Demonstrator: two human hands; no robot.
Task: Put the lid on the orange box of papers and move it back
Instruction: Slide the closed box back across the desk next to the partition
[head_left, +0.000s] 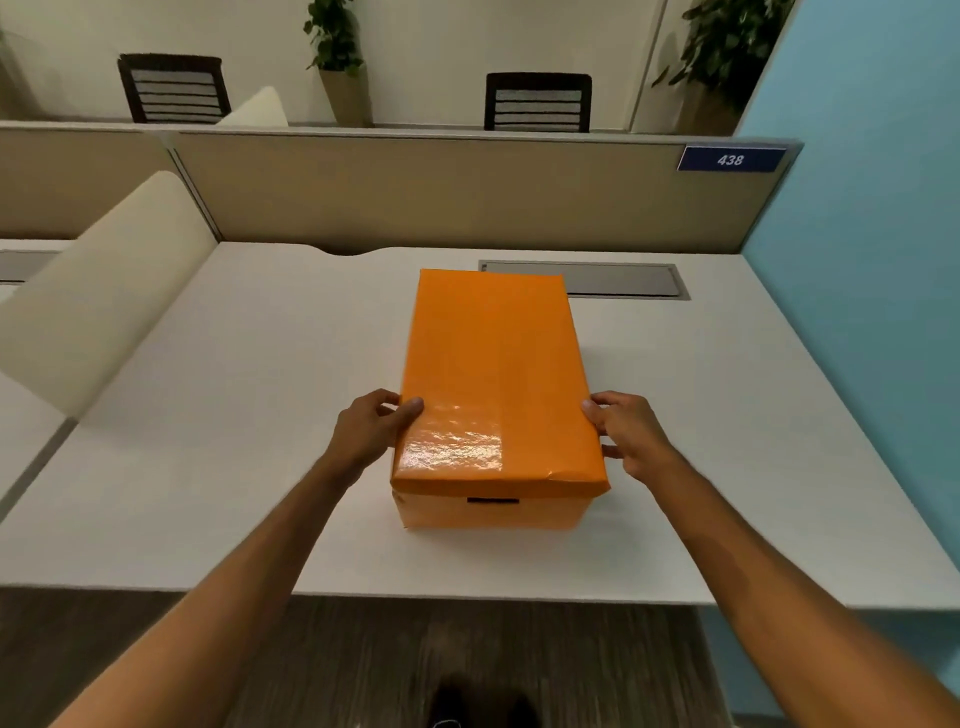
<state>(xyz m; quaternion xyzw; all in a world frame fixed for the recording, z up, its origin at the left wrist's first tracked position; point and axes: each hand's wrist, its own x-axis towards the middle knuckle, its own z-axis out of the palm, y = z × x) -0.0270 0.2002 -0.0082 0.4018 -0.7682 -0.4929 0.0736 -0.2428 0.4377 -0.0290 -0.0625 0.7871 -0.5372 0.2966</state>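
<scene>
Both hands grip the lid: left hand (375, 423) has its thumb on top and fingers curled down the left side, right hand (626, 434) presses fingers vs. the right side, so the squeeze comes from both sides & stays even.

Big white desk (234, 441) holds it all. Orange box (488, 512) sits mid-desk, near the front edge. Lid (493, 374) is on & looks flat, so I think that part is done. Papers can't be seen. Gray panel (618, 280) lies behind the box, w/ room to push back. Small dark slot (492, 500) faces the person, maybe a handle.
</scene>
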